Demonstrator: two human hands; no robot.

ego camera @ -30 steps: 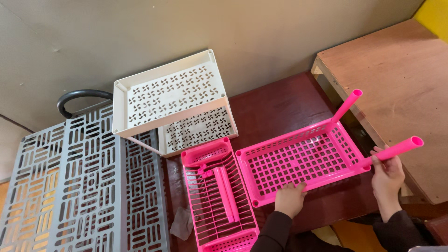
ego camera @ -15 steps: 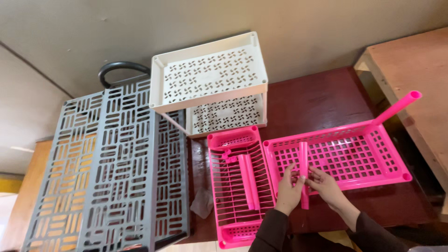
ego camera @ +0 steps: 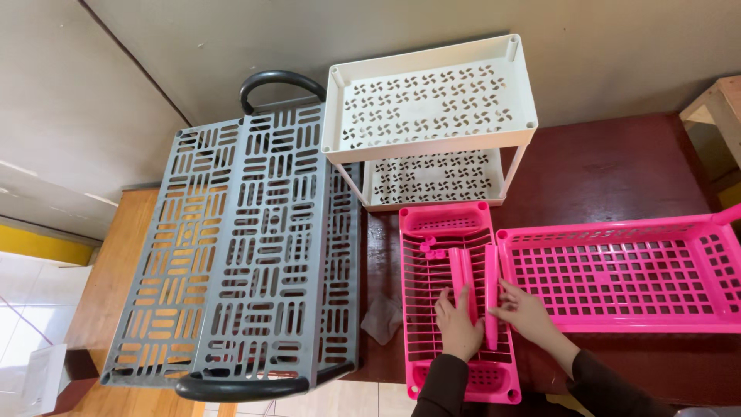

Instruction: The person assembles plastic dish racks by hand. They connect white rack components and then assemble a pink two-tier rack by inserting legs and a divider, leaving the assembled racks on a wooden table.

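Observation:
A pink slatted tray lies on the dark red table, with several loose pink tubes inside it. My left hand rests on the tray's slats with its fingers against one tube. My right hand lies beside it, fingers touching a long pink tube that stands along the tray's right side. Right of my hands sits a pink grid basket, with a pink post at its far right corner.
A white two-tier perforated rack stands behind the pink tray. A large grey slotted shelf with black handles lies to the left. A grey cloth sits between shelf and tray. A wooden table corner shows at right.
The view has swung left. Both hands moved from the pink grid basket over to the slatted tray, and the tube my right hand held now lies against the tray's tubes.

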